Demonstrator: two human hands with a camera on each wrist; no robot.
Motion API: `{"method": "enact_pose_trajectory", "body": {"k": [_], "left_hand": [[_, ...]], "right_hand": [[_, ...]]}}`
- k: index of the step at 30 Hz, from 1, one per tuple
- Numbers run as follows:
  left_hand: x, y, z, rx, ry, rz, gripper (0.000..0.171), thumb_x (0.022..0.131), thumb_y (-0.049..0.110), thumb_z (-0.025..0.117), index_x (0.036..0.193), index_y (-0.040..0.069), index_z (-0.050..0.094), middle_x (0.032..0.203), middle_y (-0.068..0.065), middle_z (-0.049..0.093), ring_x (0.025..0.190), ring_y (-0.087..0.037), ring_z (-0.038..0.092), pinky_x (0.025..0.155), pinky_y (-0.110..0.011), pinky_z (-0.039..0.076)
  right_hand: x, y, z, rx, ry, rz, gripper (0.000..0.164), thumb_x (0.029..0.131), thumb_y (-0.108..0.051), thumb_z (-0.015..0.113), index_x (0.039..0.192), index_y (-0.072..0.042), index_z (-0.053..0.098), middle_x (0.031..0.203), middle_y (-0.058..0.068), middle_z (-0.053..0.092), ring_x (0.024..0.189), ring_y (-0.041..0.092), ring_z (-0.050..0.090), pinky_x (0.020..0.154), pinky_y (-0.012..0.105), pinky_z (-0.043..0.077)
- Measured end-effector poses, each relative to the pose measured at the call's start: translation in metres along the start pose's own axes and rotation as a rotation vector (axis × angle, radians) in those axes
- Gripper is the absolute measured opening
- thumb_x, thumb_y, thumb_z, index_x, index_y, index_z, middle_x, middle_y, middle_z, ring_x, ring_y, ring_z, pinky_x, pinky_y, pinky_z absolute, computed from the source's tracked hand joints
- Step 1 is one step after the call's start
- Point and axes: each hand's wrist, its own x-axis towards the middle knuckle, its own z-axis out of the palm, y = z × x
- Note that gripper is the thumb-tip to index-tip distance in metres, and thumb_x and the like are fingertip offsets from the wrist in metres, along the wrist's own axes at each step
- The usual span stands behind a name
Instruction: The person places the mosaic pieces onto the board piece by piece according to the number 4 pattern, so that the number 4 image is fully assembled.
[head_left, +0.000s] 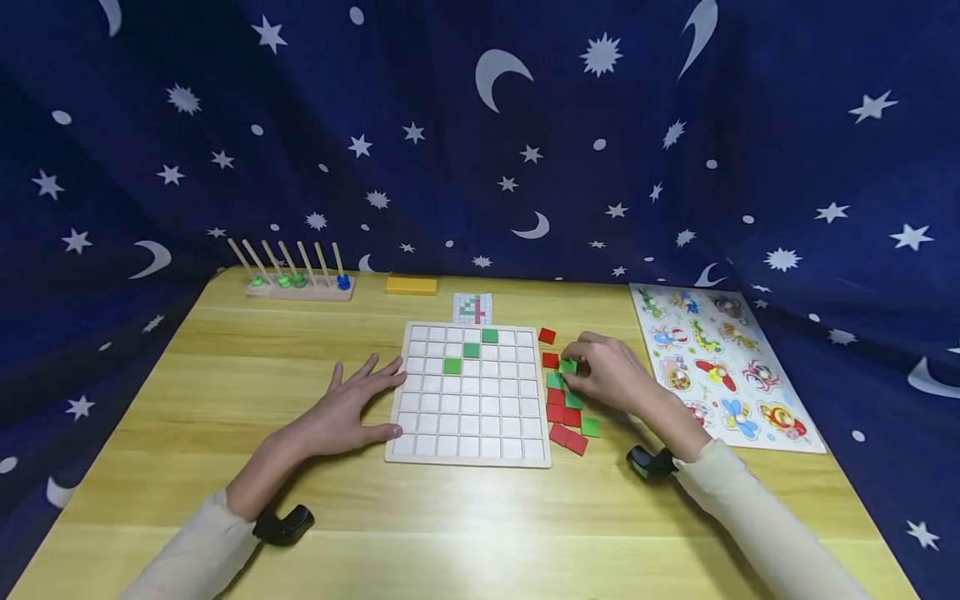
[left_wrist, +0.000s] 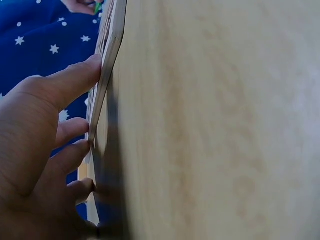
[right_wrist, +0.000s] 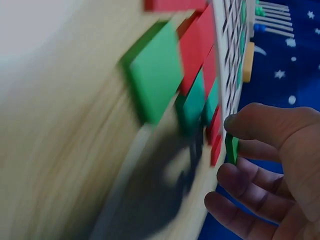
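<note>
One square pale-wood grid board is sitting between the left hand and right hand. Lefty's spreading its fingers pretty wide against the board's edge; righty's hovering just past the other edge, by loose red and green tiles, pinching a thin green square tile.

One grid board, three inset tiles

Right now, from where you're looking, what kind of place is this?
It's probably a play or learning corner. A white-squared grid board and a board with bug pictures lie on the table, with a starry blue cloth hanging behind. I can't tell whether it's home or school.
</note>
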Motion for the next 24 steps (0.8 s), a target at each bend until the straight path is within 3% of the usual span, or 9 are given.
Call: {"method": "enact_pose_trajectory", "body": {"k": [5, 24], "left_hand": [[0.001, 0.0, 0.002, -0.007, 0.0, -0.002, 0.081, 0.086, 0.052, 0.075, 0.152, 0.016, 0.045, 0.163, 0.0, 0.026, 0.151, -0.035, 0.009, 0.109, -0.073, -0.007], [0.0, -0.001, -0.001, -0.001, -0.007, 0.001, 0.081, 0.086, 0.053, 0.074, 0.152, 0.017, 0.044, 0.163, 0.002, 0.026, 0.152, -0.032, 0.008, 0.109, -0.072, -0.008]], "right_hand": [[0.01, -0.017, 0.005, 0.06, -0.013, -0.046, 0.018, 0.082, -0.013, 0.081, 0.098, -0.007, 0.077, 0.089, 0.001, 0.064, 0.067, 0.013, 0.057, 0.06, 0.03, 0.047], [0.051, -0.077, 0.028, 0.086, -0.05, -0.164, 0.017, 0.085, -0.015, 0.077, 0.101, -0.009, 0.078, 0.092, 0.001, 0.064, 0.064, 0.008, 0.052, 0.056, 0.025, 0.045]]}}
